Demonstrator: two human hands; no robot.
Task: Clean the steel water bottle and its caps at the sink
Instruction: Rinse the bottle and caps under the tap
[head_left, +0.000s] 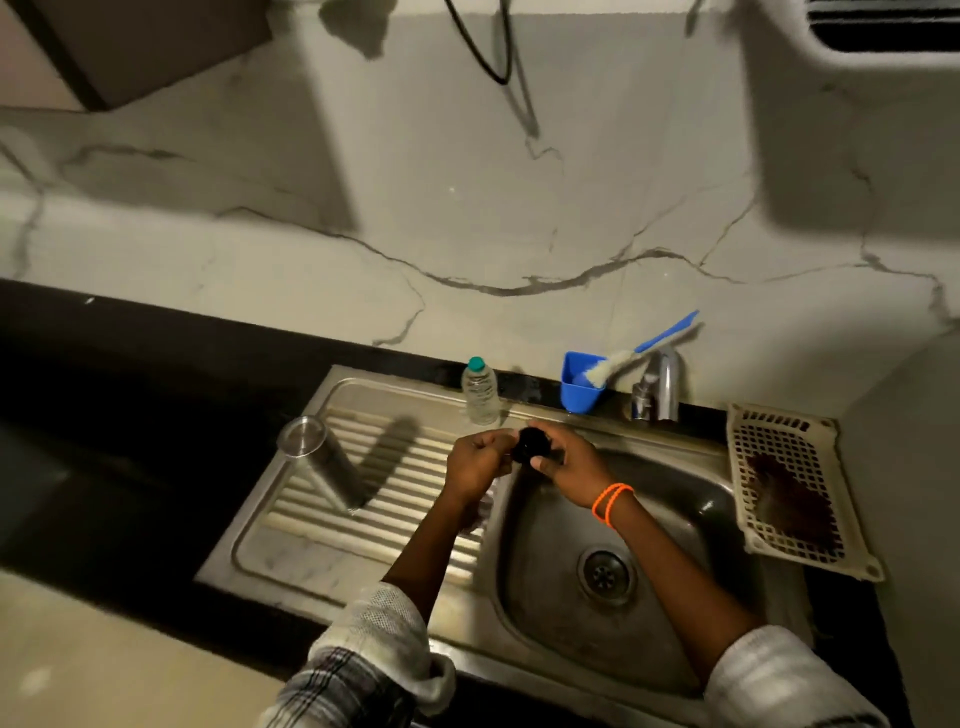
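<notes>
Both hands, left (477, 464) and right (570, 464), grip a small black round cap (531, 443) over the steel sink's (545, 525) back-left rim. The cylindrical steel water bottle (323, 462) stands on the ribbed drainboard (395, 519), near its left edge.

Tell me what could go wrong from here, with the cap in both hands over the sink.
1. Both hands, left hand and right hand, hold the small black cap above the basin edge; if it slips, it may drop toward the open drain.
2. The steel bottle stands uncapped on the ribbed drainboard; a left elbow nudge could topple it.
3. The plastic bottle stands close behind the hands and could be knocked.
</notes>
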